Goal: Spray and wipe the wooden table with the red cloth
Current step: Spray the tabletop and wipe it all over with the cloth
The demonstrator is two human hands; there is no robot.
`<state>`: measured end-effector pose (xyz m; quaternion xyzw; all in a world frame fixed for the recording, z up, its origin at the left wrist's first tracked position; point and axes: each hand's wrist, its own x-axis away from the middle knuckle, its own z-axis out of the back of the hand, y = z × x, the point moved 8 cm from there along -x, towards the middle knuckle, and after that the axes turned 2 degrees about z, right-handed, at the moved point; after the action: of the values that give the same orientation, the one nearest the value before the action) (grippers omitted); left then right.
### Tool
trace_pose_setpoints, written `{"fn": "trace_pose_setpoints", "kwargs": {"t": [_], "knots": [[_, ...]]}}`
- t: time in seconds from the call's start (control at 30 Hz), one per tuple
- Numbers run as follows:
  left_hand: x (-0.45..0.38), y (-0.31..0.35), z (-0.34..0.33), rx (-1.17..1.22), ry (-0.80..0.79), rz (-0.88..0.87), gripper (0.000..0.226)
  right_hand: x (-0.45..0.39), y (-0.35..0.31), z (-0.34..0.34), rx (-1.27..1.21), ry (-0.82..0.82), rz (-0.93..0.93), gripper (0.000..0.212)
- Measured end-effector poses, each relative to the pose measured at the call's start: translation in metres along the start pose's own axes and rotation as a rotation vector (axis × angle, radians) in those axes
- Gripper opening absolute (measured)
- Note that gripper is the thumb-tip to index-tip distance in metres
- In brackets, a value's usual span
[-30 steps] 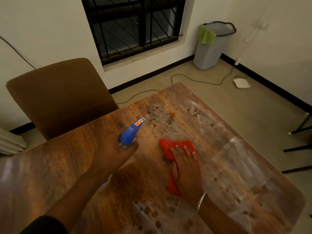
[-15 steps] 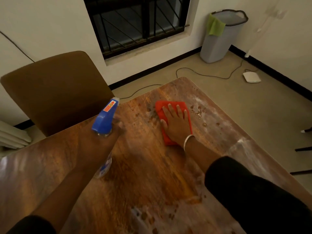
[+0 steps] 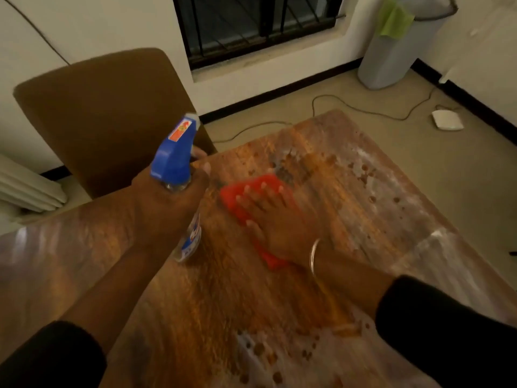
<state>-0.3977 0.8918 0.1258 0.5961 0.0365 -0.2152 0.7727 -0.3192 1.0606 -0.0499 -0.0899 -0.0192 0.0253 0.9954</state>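
Red cloth (image 3: 246, 203) lies flat under my right hand (image 3: 279, 222) mid-worktop (image 3: 223, 303), my left hand (image 3: 165, 208) clamped on the spray bottle (image 3: 174, 161) beside it; between my hands looks wiped, while droplets and streaks remain beyond and nearer me.

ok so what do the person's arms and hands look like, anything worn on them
Both arms are bare from the hands up to black sleeves pushed back on the forearms: the left sleeve shows at the lower left corner, the right sleeve at the lower right. The right hand has a thin silver-coloured bangle at the wrist. The left hand shows no ring, watch or glove.
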Motion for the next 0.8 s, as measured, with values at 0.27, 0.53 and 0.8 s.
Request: {"fn": "trace_pose_setpoints", "kwargs": {"t": [0.27,0.53,0.8], "knots": [[0.006,-0.003,0.003,-0.007,0.03,0.034,0.029,-0.055,0.086,0.01,-0.066,0.112,-0.574,0.063],[-0.003,-0.016,-0.004,-0.055,-0.01,0.159,0.02,-0.075,-0.016,-0.017,-0.052,0.023,0.075,0.06],[-0.009,-0.023,-0.041,-0.045,-0.214,0.476,0.021,-0.129,0.065,0.021,-0.089,0.072,-0.363,0.063]]}}
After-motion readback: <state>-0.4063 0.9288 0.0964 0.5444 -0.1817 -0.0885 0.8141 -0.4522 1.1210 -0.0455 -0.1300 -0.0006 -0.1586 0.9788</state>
